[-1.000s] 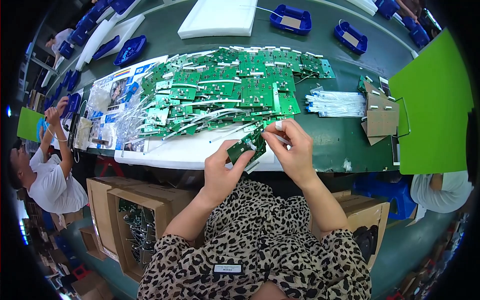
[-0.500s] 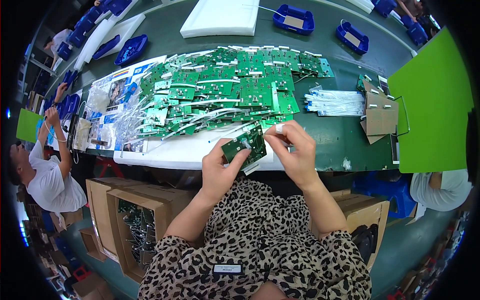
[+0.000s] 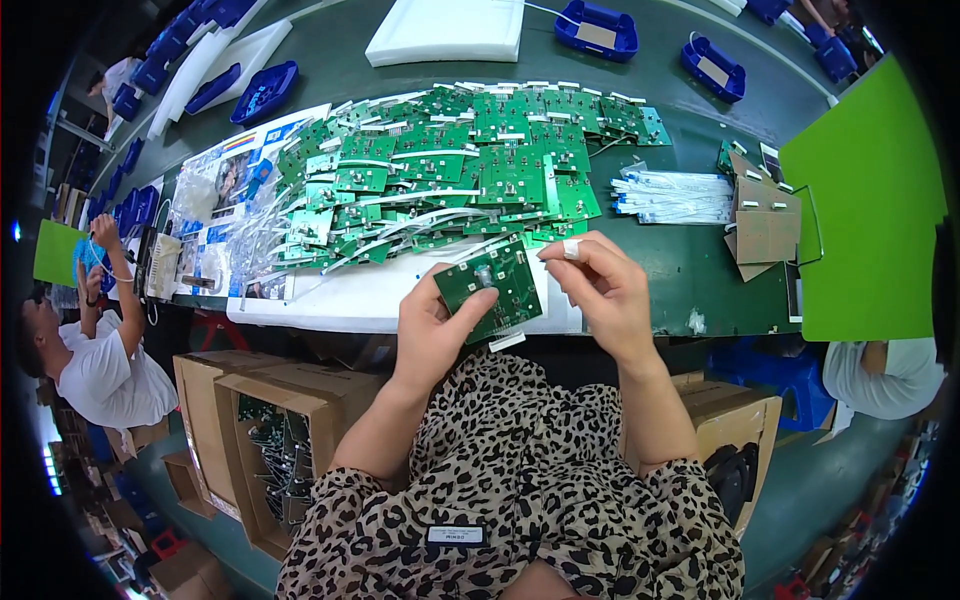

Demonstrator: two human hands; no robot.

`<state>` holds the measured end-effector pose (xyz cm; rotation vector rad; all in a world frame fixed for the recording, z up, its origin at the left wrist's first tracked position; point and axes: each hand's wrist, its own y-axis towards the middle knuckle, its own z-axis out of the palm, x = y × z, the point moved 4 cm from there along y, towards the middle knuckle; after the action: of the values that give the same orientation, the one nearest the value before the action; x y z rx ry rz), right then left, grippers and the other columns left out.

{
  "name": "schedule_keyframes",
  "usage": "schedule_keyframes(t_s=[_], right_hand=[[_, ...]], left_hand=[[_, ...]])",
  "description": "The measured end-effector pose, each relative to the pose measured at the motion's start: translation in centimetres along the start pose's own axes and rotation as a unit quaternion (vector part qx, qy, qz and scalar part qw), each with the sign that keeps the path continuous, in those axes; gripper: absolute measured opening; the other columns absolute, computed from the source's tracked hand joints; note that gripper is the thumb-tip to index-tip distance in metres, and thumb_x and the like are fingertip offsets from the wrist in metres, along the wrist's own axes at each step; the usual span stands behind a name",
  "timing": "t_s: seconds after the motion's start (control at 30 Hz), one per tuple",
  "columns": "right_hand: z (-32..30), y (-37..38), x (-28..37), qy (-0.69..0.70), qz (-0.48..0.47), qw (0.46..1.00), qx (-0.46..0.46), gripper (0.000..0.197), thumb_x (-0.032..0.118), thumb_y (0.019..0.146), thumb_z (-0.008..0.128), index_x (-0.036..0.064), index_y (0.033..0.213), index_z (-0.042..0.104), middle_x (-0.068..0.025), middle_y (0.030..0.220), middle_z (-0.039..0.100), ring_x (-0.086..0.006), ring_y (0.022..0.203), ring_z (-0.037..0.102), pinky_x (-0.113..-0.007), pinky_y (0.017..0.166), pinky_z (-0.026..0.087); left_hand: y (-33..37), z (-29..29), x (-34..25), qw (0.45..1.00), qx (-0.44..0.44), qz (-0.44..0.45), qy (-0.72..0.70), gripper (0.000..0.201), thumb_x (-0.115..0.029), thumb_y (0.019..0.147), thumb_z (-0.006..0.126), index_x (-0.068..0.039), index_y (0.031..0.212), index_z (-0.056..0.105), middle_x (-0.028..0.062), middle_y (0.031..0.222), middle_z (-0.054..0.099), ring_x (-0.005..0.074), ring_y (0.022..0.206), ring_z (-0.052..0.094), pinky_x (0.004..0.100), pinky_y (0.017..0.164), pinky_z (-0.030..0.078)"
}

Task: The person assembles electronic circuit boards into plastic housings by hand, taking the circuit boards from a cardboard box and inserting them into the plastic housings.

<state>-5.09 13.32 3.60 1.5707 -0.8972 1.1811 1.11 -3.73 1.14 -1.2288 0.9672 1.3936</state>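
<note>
My left hand [image 3: 430, 335] grips a green circuit board [image 3: 510, 288], thumb on its face and fingers underneath. The board is held tilted just above the near edge of the bench. A white connector [image 3: 507, 342] sticks out at its lower edge. Beside the board's right edge is my right hand [image 3: 612, 298], thumb and forefinger pinched together and apart from the board. Whatever lies in that pinch is too small to make out. White tape wraps one finger of this hand. Beyond both hands spreads a heap of green circuit boards [image 3: 430, 175] with white flat cables.
Right of the heap lies a bundle of white flat cables [image 3: 672, 197], beside brown cardboard pieces [image 3: 768, 225] and a bright green panel [image 3: 860, 200]. Blue trays [image 3: 597, 32] and white foam [image 3: 445, 30] stand farther back. An open carton [image 3: 275, 440] sits below left; a person [image 3: 110, 365] works at left.
My right hand has drawn back slightly to the right, away from the board. The board has turned to show more of its face, still in my left hand.
</note>
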Motion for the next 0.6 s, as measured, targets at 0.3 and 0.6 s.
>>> schedule_keyframes(t_s=[0.3,0.6], right_hand=[[-1.0,0.7,0.6,-0.040,0.038,0.993,0.108,0.010,0.007,0.081,0.061,-0.0025,0.085,0.061,-0.0043,0.075,0.057,-0.0072,0.060,0.051,-0.021,0.053,0.039],[-0.6,0.6,0.3,-0.037,0.021,0.995,0.092,0.013,0.011,0.081,0.061,-0.0021,0.081,0.059,-0.0073,0.070,0.056,-0.0120,0.056,0.049,-0.026,0.051,0.040]], left_hand=[[0.1,-0.1,-0.2,0.992,0.045,-0.078,-0.087,0.023,-0.002,0.080,0.063,0.003,0.100,0.055,0.0079,0.096,0.061,0.0107,0.085,0.058,0.0246,0.074,0.047],[0.3,0.1,0.0,0.992,0.061,-0.088,-0.070,0.023,-0.002,0.079,0.063,0.002,0.101,0.055,0.0074,0.096,0.061,0.0105,0.085,0.058,0.0241,0.074,0.047]])
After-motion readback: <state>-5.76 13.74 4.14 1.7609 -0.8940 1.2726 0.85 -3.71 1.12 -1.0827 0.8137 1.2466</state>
